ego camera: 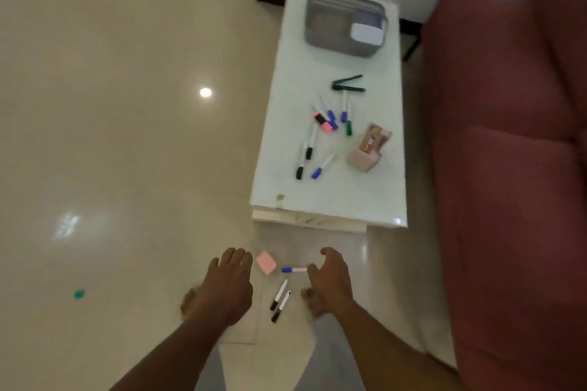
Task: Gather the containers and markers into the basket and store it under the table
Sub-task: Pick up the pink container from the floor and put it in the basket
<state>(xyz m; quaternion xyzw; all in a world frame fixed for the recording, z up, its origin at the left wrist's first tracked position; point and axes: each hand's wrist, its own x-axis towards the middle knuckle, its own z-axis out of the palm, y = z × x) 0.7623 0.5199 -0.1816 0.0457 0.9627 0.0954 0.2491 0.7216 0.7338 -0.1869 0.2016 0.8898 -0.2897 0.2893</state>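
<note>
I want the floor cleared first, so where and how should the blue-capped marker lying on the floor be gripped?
Pinch the blue-capped marker across its white barrel, coming straight down from above. It lies flat on the floor, crosswise to the person, with its white end right beside the right hand, whose fingers are already spread open. The thin barrel probably suits a thumb-and-forefinger pinch.

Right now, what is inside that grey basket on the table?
One white container sits in the near right corner of the grey basket. No markers show; the near wall hides a strip of floor.
</note>
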